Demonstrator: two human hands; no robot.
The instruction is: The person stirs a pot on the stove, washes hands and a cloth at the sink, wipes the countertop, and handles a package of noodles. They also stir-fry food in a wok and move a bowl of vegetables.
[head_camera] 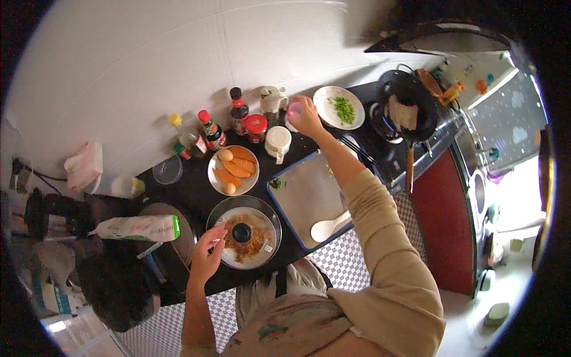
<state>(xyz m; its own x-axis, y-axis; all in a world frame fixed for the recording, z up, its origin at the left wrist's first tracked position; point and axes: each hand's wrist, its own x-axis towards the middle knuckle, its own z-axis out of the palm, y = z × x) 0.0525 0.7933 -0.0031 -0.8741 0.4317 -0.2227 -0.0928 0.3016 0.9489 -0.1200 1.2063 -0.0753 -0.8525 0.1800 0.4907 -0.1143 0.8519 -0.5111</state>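
My left hand (pixel 209 252) is at the left rim of a clear glass lid (pixel 275 230) with a black knob (pixel 242 233). Under the lid is a pale dish of crumbly brown food (pixel 250 252). Its fingers are bent in; whether they pinch anything is unclear. Reaching to the back of the counter, my right hand (pixel 308 118) has its fingers around a small pink-topped container (pixel 294 110), partly hidden by the hand. Just right of it stands a white plate (pixel 322 99) with chopped green onion (pixel 344 110).
A blue-rimmed cutting board (pixel 299 196) holds a white spoon (pixel 323 230). A plate (pixel 213 176) bears eggs and orange slices. Sauce bottles (pixel 212 129), a red-lidded jar (pixel 255 127) and a white mug (pixel 277 142) line the back. A wok (pixel 428 120) sits near a blue burner flame (pixel 389 122).
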